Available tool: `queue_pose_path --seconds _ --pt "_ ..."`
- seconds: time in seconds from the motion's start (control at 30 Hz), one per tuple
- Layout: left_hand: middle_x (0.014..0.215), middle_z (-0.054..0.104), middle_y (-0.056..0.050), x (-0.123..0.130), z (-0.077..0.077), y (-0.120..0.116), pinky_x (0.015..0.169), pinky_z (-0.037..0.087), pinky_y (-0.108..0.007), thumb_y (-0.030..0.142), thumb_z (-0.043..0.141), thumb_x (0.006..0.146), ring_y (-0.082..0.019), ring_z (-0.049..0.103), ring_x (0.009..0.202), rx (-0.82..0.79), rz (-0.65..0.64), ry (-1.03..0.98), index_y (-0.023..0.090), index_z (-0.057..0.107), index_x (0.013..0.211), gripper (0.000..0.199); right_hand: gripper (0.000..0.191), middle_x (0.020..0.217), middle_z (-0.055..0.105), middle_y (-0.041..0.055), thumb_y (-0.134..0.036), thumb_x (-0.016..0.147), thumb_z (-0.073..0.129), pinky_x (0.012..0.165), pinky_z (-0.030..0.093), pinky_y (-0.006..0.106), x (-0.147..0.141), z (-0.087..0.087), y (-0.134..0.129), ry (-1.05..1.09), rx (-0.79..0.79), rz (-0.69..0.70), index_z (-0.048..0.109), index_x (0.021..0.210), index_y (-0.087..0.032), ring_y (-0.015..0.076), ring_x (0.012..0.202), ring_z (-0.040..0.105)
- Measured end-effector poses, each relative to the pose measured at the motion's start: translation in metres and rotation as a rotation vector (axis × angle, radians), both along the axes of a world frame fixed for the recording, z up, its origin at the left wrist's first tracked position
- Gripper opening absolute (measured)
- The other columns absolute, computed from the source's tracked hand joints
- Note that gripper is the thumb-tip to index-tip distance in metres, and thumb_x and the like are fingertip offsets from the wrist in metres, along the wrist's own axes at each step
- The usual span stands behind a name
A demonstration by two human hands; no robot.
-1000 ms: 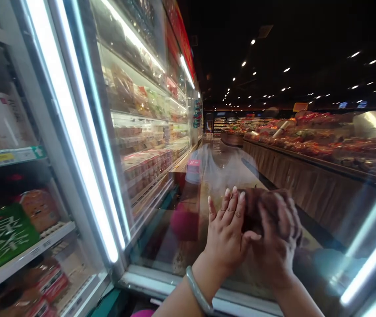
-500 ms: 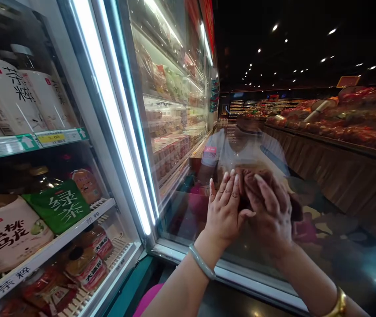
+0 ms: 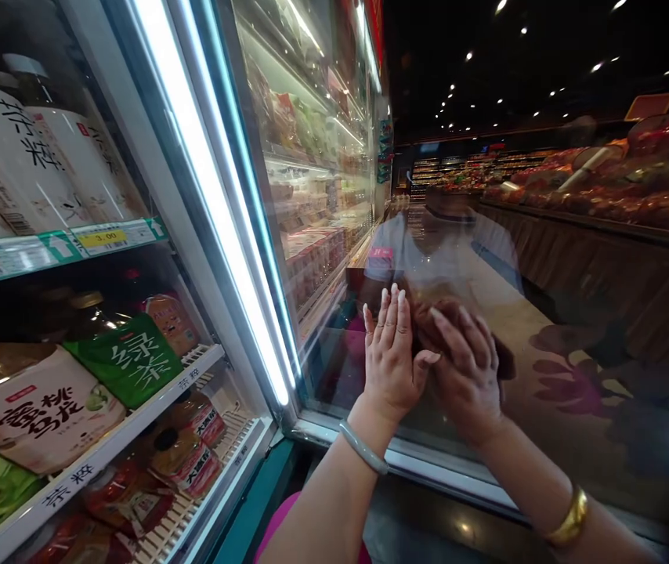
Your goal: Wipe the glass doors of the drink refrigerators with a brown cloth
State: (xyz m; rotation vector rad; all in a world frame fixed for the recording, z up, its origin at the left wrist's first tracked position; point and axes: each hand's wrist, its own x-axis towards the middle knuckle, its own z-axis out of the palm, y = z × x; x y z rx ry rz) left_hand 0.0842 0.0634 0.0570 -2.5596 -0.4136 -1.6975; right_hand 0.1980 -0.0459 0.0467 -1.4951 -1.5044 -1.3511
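My left hand (image 3: 390, 352), with a pale green bangle on its wrist, lies against the glass door (image 3: 546, 462). Its fingers point up and the thumb sticks out to the right. Just right of it, my right hand (image 3: 469, 372) is bent over a brown cloth (image 3: 506, 362) pressed to the same glass. Most of that cloth is hidden behind the hand and blends with the reflection. A gold bangle (image 3: 573, 517) circles my right wrist.
At left, an open cooler holds white-labelled bottles (image 3: 46, 149), a green-labelled bottle (image 3: 140, 360) and several others on shelves. A bright light strip (image 3: 217, 204) runs along the frame. The glass reflects a person and produce displays.
Both hands have slid left across the glass, toward the light strip, with the cloth under the right one. The view has shifted a little, so the shelves sit farther right.
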Motion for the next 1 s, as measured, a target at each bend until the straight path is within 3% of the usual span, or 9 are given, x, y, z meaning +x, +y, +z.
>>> queue_pose_path --seconds 0.1,0.23,0.33,0.5,0.57,0.7,0.77,0.83,1.0 --pt "0.178 0.030 -0.016 -0.007 -0.002 0.007 0.140 0.008 -0.050 0.061 0.008 0.108 -0.024 0.014 0.170 0.014 0.002 0.011 0.011 0.002 0.174 0.083 0.051 0.152 0.064 0.0027 -0.015 0.095 0.068 0.132 0.038 0.058 0.006 -0.015 -0.009 -0.070 -0.063 -0.013 0.065 0.142 -0.035 0.0287 0.155 0.047" --pt "0.177 0.034 -0.015 -0.014 -0.005 0.015 0.140 0.008 -0.049 0.065 0.009 0.108 -0.024 0.018 0.169 0.041 -0.036 -0.026 0.014 0.004 0.174 0.084 0.058 0.161 0.056 0.0075 -0.018 0.094 0.073 0.132 0.037 0.057 0.001 0.028 0.015 0.014 0.233 -0.108 0.063 0.149 -0.032 0.0327 0.155 0.046" --pt "0.178 0.030 -0.017 -0.018 -0.006 0.021 0.140 0.012 -0.048 0.066 0.011 0.108 -0.024 0.017 0.169 0.007 -0.056 -0.109 0.014 0.004 0.174 0.085 0.049 0.162 0.054 0.0102 -0.028 0.105 0.057 0.132 0.035 0.056 -0.021 0.043 0.045 -0.001 0.218 -0.062 0.059 0.153 -0.026 0.0331 0.159 0.040" --pt "0.180 0.022 -0.019 -0.027 -0.013 0.034 0.139 0.016 -0.051 0.065 0.014 0.109 -0.026 0.011 0.170 -0.099 0.024 -0.179 0.013 0.001 0.174 0.084 0.044 0.149 0.067 0.0024 -0.019 0.106 0.052 0.137 0.029 0.046 -0.037 -0.004 0.040 -0.067 -0.090 0.155 0.061 0.149 -0.026 0.0221 0.161 0.038" --pt "0.179 0.025 -0.018 -0.029 -0.017 0.039 0.139 0.015 -0.051 0.064 0.014 0.109 -0.026 0.011 0.170 -0.089 0.037 -0.142 0.014 0.003 0.174 0.083 0.050 0.149 0.067 0.0020 -0.015 0.102 0.058 0.138 0.027 0.047 -0.030 -0.006 0.031 -0.068 -0.123 0.127 0.060 0.150 -0.029 0.0221 0.159 0.041" --pt "0.178 0.030 -0.017 -0.034 -0.020 0.048 0.139 0.013 -0.049 0.068 0.010 0.107 -0.025 0.016 0.169 -0.063 0.041 -0.103 0.015 0.005 0.174 0.086 0.060 0.162 0.055 0.0071 -0.018 0.099 0.067 0.135 0.032 0.053 -0.027 0.040 0.051 -0.036 0.222 -0.052 0.055 0.157 -0.030 0.0302 0.158 0.042" --pt "0.178 0.030 -0.016 -0.038 -0.019 0.053 0.139 0.012 -0.050 0.067 0.009 0.107 -0.025 0.018 0.169 -0.071 0.044 -0.148 0.016 0.003 0.174 0.085 0.059 0.165 0.051 0.0059 -0.024 0.102 0.064 0.134 0.034 0.054 -0.038 0.055 0.074 -0.060 0.256 -0.036 0.052 0.159 -0.030 0.0314 0.160 0.039" --pt "0.179 0.027 -0.014 -0.043 -0.018 0.059 0.140 0.012 -0.049 0.064 0.011 0.109 -0.025 0.018 0.169 -0.100 0.053 -0.242 0.019 0.003 0.175 0.080 0.057 0.167 0.050 0.0037 -0.029 0.105 0.059 0.135 0.032 0.053 -0.052 0.048 0.092 -0.087 0.124 0.040 0.050 0.161 -0.028 0.0300 0.163 0.034" --pt "0.181 0.020 -0.012 -0.055 -0.017 0.072 0.140 0.011 -0.049 0.060 0.015 0.111 -0.024 0.014 0.170 -0.225 0.094 -0.329 0.022 0.005 0.175 0.075 0.048 0.162 0.055 -0.0002 -0.019 0.105 0.051 0.141 0.020 0.043 -0.060 -0.012 0.086 -0.209 -0.198 0.268 0.056 0.152 -0.024 0.0191 0.167 0.022"
